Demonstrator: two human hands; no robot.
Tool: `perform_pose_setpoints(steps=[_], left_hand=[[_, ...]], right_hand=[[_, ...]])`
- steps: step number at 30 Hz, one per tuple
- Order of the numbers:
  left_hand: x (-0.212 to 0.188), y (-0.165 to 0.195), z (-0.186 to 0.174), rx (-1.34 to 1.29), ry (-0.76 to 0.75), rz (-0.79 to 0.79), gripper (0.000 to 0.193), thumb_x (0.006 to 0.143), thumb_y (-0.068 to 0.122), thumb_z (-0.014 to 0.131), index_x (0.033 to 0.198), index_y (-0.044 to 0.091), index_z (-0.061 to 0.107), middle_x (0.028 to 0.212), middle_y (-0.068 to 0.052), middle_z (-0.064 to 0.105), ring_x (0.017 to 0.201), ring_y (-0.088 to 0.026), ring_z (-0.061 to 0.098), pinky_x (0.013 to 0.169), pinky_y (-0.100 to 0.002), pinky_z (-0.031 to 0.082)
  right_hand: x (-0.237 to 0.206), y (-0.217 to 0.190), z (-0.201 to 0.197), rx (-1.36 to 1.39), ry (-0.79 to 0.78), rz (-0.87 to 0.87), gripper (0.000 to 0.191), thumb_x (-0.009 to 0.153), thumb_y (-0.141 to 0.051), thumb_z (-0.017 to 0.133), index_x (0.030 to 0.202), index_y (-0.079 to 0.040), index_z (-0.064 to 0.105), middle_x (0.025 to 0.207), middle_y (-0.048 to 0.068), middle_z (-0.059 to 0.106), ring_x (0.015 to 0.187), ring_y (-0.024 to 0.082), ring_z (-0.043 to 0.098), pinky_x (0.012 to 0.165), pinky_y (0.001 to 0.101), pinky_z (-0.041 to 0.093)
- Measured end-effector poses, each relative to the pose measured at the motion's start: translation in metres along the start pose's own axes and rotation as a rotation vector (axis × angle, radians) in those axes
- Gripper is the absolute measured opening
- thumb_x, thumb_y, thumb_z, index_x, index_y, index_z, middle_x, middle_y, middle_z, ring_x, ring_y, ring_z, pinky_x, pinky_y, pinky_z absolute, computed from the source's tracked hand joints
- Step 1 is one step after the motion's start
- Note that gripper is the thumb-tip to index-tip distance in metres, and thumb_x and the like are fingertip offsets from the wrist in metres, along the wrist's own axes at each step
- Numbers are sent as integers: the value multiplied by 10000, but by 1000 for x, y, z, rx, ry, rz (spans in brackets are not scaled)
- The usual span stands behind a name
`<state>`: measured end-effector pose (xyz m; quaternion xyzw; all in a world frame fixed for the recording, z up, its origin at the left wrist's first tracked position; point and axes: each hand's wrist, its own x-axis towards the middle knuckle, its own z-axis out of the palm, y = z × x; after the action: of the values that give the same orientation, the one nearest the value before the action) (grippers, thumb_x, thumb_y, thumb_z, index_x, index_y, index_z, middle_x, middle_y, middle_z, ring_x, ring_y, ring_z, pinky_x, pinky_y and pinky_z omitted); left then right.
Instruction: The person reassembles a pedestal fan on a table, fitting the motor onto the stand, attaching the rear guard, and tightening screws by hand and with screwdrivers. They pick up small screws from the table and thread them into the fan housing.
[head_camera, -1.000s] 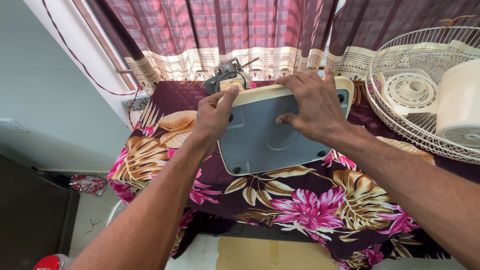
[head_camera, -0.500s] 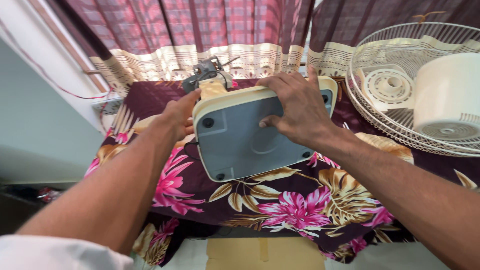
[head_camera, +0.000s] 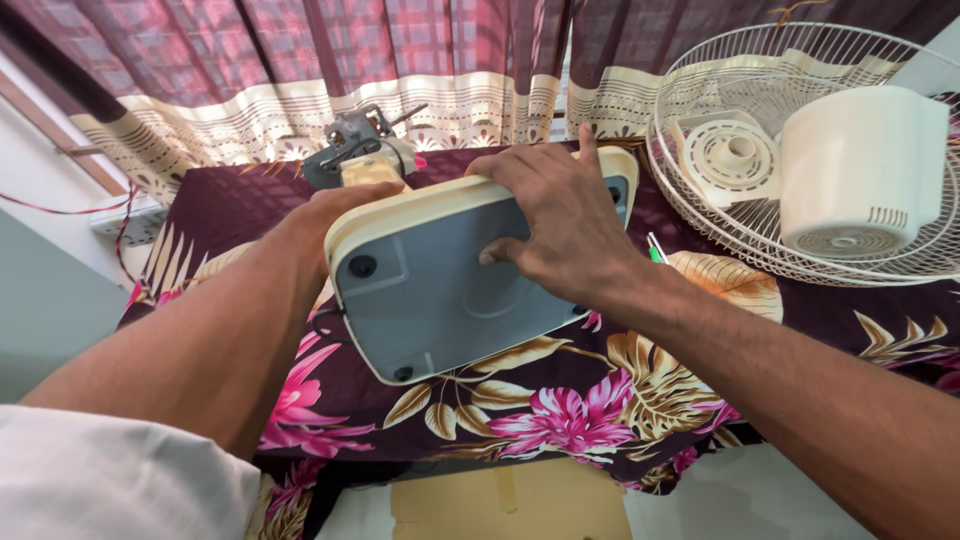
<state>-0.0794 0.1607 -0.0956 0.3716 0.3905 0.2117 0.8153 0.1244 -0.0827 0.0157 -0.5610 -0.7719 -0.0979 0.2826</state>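
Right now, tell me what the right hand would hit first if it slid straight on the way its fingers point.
The right hand lies on the fan base, fingers pointing left. Sliding on, it would probably meet the left hand gripping the base's left edge; depth is uncertain.

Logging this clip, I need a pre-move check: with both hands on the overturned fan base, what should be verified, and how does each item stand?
1. Right hand flat on grey underside of the cream plastic fan base: ok.
2. Left hand on the base's far left edge: ok; its fingers are hidden.
3. Base resting on the floral maroon tablecloth: ok.
4. Grey metal fan motor behind the base, apart from it: cannot tell.
5. White wire fan guard and cream motor housing away from the hands: ok.
6. Green-tipped tool beside the right wrist: ok.
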Motion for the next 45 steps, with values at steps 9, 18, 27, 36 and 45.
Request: perform_pose_setpoints(steps=[9, 18, 27, 36, 45], left_hand=[[-9, 2, 15, -30, -23, -166, 303, 1000, 322, 585, 1136, 75, 697, 978, -153, 788, 699, -265, 742, 620, -440, 624], [-27, -3, 20, -72, -1, -157, 470, 1029, 375, 565, 1242, -34, 652, 1044, -224, 767, 765, -290, 748, 682, -449, 612], [-31, 0, 31, 85, 123, -150, 479, 1009, 413, 557, 1253, 11, 653, 1101, -194, 766, 813, -284, 736, 731, -441, 606], [-19, -4, 33, -106, 212, -87, 357, 992, 327, 657, 1149, 7, 648, 1010, -165, 736, 772, -282, 725, 701, -443, 616], [-58, 26, 76, -91, 399, 136, 398, 922, 186, 717, 1237, -24, 594, 1068, -212, 760, 866, -326, 784, 698, -510, 670]], right_hand=[[-1, -2, 0, 12, -26, 35, 754, 633, -311, 942, 1287, -114, 622, 1188, 42, 680, 1213, 272, 576, 1151, 760, 111], [-1, -2, 2, 34, -31, 48, 738, 627, -296, 942, 1277, -122, 639, 1193, 42, 680, 1216, 269, 566, 1151, 768, 91], [-7, -4, -5, 65, -54, 79, 735, 650, -280, 929, 1299, -111, 629, 1231, 43, 680, 1237, 260, 558, 1163, 760, 85], [-23, -10, -18, 55, 10, 48, 727, 619, -258, 950, 1267, -120, 649, 1218, 46, 690, 1224, 280, 571, 1147, 751, 132], [-32, -7, -31, 9, 160, -27, 638, 569, -219, 964, 1139, -120, 696, 1111, 18, 716, 1148, 269, 601, 1120, 622, 323]])
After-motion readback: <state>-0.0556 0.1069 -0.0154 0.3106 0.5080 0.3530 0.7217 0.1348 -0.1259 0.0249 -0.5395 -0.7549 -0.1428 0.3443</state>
